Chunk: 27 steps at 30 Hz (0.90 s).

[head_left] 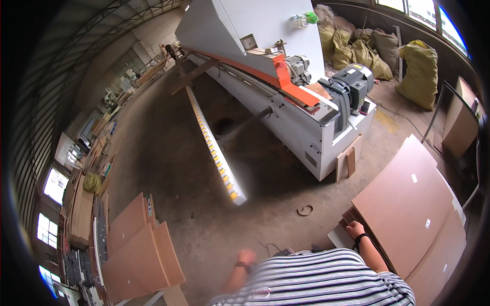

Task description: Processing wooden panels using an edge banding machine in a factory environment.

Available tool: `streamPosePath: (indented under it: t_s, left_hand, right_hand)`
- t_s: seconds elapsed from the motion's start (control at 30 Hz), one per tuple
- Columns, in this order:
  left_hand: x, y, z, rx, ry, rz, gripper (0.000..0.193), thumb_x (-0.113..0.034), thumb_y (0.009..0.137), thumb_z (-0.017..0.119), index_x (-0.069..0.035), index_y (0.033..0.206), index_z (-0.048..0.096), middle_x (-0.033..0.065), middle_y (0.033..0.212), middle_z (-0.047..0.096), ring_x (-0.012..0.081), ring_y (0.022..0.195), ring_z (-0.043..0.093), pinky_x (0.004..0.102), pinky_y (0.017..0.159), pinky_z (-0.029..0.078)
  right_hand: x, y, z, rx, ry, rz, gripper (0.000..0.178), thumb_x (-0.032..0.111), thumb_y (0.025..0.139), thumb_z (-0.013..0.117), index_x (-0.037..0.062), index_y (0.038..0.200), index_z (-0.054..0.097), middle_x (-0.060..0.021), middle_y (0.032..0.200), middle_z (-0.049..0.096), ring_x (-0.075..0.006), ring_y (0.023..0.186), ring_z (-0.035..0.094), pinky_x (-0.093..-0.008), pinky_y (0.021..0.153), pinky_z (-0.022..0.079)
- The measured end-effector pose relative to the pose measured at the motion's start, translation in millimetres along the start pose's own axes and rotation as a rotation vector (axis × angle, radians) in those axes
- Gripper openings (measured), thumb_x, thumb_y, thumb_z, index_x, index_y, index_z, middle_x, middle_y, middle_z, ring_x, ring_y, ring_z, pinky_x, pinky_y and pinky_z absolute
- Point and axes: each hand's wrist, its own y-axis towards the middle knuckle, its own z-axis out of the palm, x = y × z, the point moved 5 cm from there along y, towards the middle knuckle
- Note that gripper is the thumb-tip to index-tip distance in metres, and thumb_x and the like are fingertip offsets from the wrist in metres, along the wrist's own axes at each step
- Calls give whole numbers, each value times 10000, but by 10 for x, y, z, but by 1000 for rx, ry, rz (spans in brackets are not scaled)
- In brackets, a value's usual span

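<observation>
My right hand (353, 229), with a dark band at the wrist, is closed at the left edge of a stack of large brown boards (395, 188). Its fingers curl at the edge of a board; their tips are hidden. Small white labels dot the boards' faces. My left hand (246, 256) hangs over the floor, in front of my striped shirt, apart from any object. Motion smears its fingers, so their position is unclear.
A long white machine (326, 148) with an orange guard and grey motor (352, 79) stretches ahead. Left of it runs a white-and-yellow rail (217, 158). More brown boards (143, 255) lie at left. Sacks (418, 74) stand at far right. A ring-shaped piece (305, 210) lies on the floor.
</observation>
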Motion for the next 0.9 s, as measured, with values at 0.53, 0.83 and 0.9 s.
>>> streamPosePath:
  t_s: [0.53, 0.83, 0.9]
  left_hand:
    - [-790, 166, 237, 61, -187, -35, 201, -196, 849, 479, -72, 1007, 483, 109, 865, 596, 205, 745, 585, 329, 613, 468]
    - [-1362, 95, 510, 234, -470, 72, 186, -103, 804, 462, -73, 623, 491, 44, 583, 505, 156, 529, 504, 296, 480, 434]
    - [-1495, 70, 521, 300, -166, 179, 174, -121, 783, 512, -40, 634, 552, 68, 623, 575, 159, 578, 546, 299, 514, 450]
  right_hand:
    - [-131, -153, 249, 346, -138, 96, 258, 245, 665, 654, 48, 831, 636, -136, 841, 627, -256, 818, 599, -334, 732, 473]
    - [-538, -301, 66, 283, -198, 179, 298, 310, 679, 609, 77, 862, 644, -137, 868, 625, -276, 826, 591, -359, 739, 467]
    - [-565, -252, 192, 274, -272, 110, 299, 320, 687, 618, 87, 872, 641, -129, 861, 627, -276, 819, 593, -353, 732, 468]
